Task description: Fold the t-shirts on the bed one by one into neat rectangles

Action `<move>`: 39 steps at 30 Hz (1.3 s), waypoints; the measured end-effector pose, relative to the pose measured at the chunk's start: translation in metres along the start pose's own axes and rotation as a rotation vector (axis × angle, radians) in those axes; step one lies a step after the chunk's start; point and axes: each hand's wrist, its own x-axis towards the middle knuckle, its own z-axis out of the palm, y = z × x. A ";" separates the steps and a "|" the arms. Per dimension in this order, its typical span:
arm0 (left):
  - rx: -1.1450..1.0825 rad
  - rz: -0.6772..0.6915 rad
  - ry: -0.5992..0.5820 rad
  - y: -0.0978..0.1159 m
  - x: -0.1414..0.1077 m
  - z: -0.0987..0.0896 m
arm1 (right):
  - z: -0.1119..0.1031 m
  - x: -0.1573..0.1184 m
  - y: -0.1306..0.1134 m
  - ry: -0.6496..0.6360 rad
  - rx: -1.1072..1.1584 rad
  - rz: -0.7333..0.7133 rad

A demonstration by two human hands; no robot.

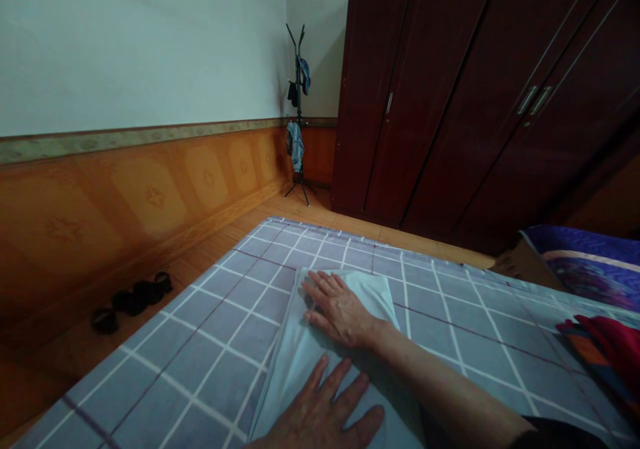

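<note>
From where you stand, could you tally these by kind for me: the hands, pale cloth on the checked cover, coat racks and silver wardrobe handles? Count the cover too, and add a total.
Hands: 2 (left hand, right hand)
Pale cloth: 1
Checked cover: 1
Coat rack: 1
Silver handles: 3
Total: 8

The right hand (345, 312) is bare, with thin lines like veins on its back and short nails; the right forearm (450, 376) is bare too, long and smooth, and gets wider near the elbow; a black sleeve (557, 434) starts there, loose and plain; the left hand (325, 406) is bare, with small creases on its knuckles and round fingertips.
</note>
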 end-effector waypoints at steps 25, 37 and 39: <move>-0.424 -0.197 -0.197 -0.012 0.011 -0.075 | -0.023 -0.124 -0.020 0.171 0.003 0.610; -0.474 -0.491 -0.205 -0.176 0.113 -0.032 | -0.027 -0.178 -0.100 0.018 1.281 1.222; -0.521 -0.462 -0.273 -0.178 0.132 -0.025 | -0.026 -0.174 -0.104 0.010 1.372 1.258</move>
